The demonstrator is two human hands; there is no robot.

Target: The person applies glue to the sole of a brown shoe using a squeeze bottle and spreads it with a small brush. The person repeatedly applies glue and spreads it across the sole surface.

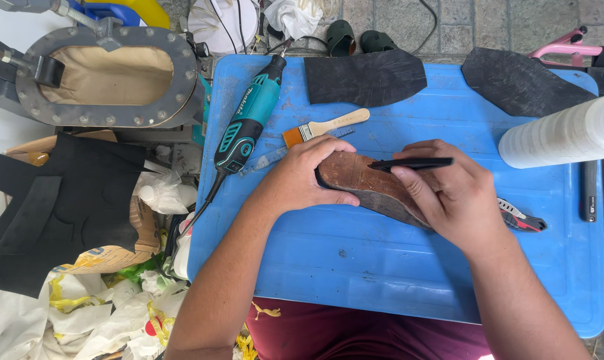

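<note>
We cannot see the middle and far end of the brown sole (362,179), because the right hand (452,197) covers them, and the left hand (302,180) hides its near tip. Only the red-and-black end of a cutter (525,220) shows past the right hand. At the table's (382,267) right edge, the white roll (569,133) is cut off by the frame, as is the black rubber sheet (522,83) at the far right corner.

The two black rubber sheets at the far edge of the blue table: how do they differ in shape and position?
The left black sheet has a sole-like outline and lies fully on the blue table. The right black sheet is more triangular and overhangs the far edge. Both are dark, flat, untouched by either hand.
</note>
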